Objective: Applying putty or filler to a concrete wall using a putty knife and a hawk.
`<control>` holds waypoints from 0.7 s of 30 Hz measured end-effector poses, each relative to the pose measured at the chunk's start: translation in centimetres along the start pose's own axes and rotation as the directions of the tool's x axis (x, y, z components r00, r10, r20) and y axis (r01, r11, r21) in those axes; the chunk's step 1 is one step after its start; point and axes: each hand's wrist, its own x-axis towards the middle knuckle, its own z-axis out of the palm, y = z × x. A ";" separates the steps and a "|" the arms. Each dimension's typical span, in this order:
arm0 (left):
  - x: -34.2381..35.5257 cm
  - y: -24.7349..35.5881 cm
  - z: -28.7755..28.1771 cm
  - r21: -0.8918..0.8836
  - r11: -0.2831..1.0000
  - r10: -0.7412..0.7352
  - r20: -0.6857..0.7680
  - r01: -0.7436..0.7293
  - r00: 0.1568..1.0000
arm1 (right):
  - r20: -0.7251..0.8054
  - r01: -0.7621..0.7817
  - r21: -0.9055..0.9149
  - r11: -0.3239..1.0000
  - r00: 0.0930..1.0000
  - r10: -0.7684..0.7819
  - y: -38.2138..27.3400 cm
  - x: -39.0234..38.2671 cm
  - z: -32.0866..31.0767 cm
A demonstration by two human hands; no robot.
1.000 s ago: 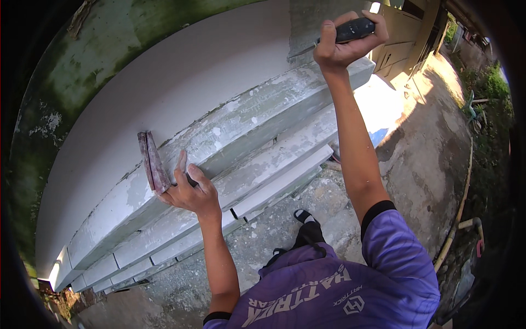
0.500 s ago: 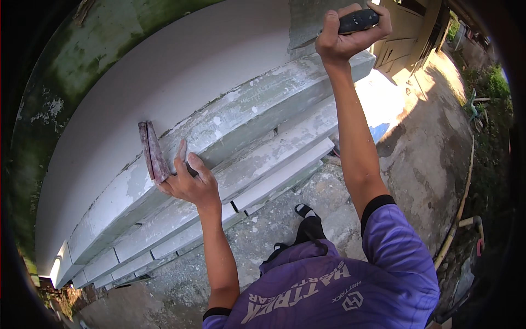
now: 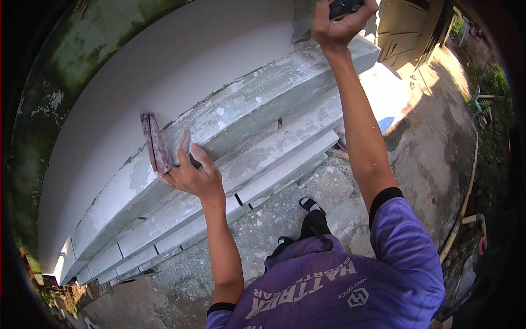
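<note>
a pale wall (image 3: 181,66) rises behind a stepped ledge (image 3: 241,106). the right hand (image 3: 336,34) clenches a black-handled tool (image 3: 345,7) beside the grey patch (image 3: 302,19); the left hand (image 3: 198,180) grips a stained flat tool (image 3: 157,145) over the ledge. a smoothing step, i'd judge; the next stroke wants a steady edge.

Patchy white over grey-green on the long, stepped masonry ledge (image 3: 257,90)

Above the ledge, the smooth wall panel (image 3: 164,71) is off-white; farther above, the outer wall (image 3: 63,66) is mottled dark and pale green. Over the ledge's left half, a narrow, two-part maroon slab (image 3: 156,145) is streaked whitish. Over the ledge's right end, a rounded tool handle (image 3: 343,7) appears black, though partly cut off. Below the ledge, the purple cloth shirt (image 3: 318,307) has white lettering and black cuffs.
</note>
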 end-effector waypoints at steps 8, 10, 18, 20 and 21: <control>-0.1 0.0 0.1 0.007 1.000 -0.003 -0.017 0.003 1.000 | -0.029 0.132 -0.107 0.985 0.990 -0.136 0.2 0.8 -0.2; -0.1 0.0 0.2 0.013 1.000 0.022 -0.005 -0.022 1.000 | -0.047 -0.158 0.121 0.980 0.985 0.164 0.7 -1.0 -0.1; 0.0 0.3 0.6 0.035 0.999 0.019 -0.055 -0.017 0.998 | -0.067 0.203 -0.262 0.944 0.971 -0.227 -0.8 1.4 -0.5; 0.0 0.4 0.7 0.036 0.999 -0.018 0.005 0.018 1.000 | 0.104 0.075 0.050 0.996 0.991 -0.080 2.0 -2.5 0.4; -0.1 0.2 0.8 0.046 0.999 -0.022 0.007 0.021 1.000 | 0.229 -0.163 0.135 0.977 0.965 0.129 2.3 -3.7 0.5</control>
